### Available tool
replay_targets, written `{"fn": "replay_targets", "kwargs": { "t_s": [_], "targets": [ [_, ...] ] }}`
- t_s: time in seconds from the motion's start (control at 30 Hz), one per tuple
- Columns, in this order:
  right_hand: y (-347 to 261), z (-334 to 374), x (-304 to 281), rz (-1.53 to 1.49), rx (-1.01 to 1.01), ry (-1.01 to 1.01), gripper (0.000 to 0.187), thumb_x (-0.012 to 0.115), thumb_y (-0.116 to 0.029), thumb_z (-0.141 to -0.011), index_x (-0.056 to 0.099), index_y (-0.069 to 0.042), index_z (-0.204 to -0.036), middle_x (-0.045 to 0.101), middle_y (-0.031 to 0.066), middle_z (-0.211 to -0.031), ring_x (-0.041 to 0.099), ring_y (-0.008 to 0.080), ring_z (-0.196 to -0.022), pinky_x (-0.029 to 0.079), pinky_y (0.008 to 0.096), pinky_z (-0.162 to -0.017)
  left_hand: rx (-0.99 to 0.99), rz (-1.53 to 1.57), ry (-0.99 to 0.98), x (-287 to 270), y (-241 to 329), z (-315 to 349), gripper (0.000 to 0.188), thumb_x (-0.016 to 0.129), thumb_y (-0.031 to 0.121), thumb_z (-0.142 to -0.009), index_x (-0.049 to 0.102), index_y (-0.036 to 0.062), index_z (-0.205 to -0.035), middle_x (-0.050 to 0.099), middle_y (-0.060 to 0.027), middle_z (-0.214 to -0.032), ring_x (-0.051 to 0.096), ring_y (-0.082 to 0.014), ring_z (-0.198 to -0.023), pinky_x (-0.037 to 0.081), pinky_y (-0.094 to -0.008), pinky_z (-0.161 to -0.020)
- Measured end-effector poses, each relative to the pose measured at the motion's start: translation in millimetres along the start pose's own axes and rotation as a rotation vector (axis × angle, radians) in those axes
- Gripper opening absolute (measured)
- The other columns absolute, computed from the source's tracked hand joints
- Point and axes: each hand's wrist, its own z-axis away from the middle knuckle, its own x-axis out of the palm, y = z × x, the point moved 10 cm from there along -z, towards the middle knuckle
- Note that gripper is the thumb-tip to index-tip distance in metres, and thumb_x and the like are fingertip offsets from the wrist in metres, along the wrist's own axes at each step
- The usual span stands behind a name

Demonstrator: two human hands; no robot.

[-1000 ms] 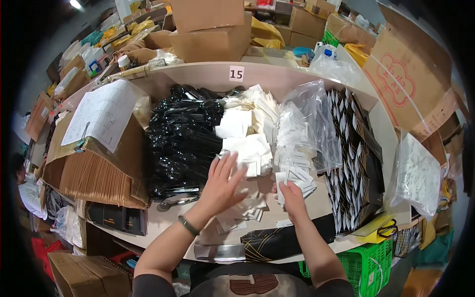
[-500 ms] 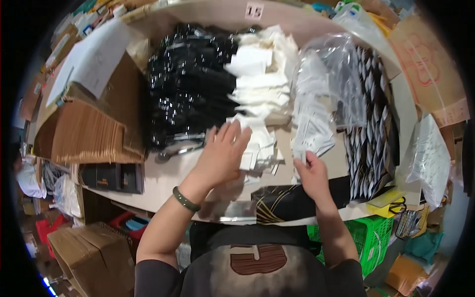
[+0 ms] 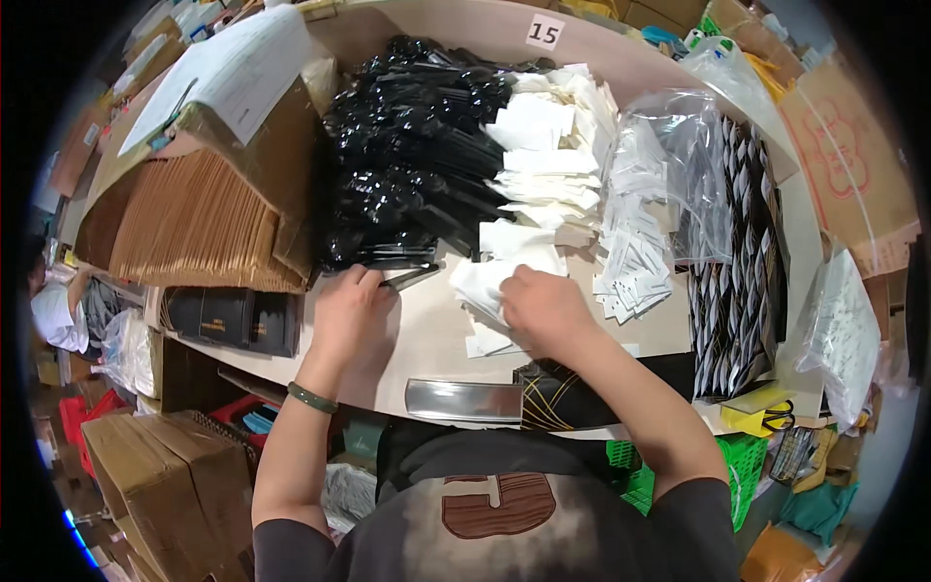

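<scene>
Flanking black cutlery (image 3: pixel 417 189), a cardboard box (image 3: pixel 276 170)

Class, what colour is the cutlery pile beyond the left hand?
The cutlery pile is glossy black; the head view shows it best.

- We see glossy black across the cutlery pile (image 3: pixel 417 155).
- We find the napkins (image 3: pixel 548 126) creamy white.
- We see white packets (image 3: pixel 635 281) with small dark marks.
- We trace fine gold lines over a black sleeve (image 3: pixel 555 396).
- We note brown, wood-grain streaks on the shirt patch (image 3: pixel 504 522).
- We see a dark green bracelet (image 3: pixel 312 398) and a bright green crate (image 3: pixel 745 475).
</scene>
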Motion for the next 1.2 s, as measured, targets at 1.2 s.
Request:
{"fn": "replay_targets", "kwargs": {
  "t_s": [1.2],
  "targets": [
    [-26,119,-7,-0.255,0.287,0.381,0.045,0.081,-0.020,-0.075,0.057,-0.003,-0.109,0.053,0.0207,-0.126,0.049,0.0419,-0.121,0.040,0.0542,-0.101,0.206,0.426,-0.001,-8,72,45,0.003,0.066,0.005,-0.082,0.064,0.0048,-0.084,0.057,-0.0114,-0.075,0.058,-0.0318,-0.068,0.046,-0.0378,-0.061]
  ]
}}
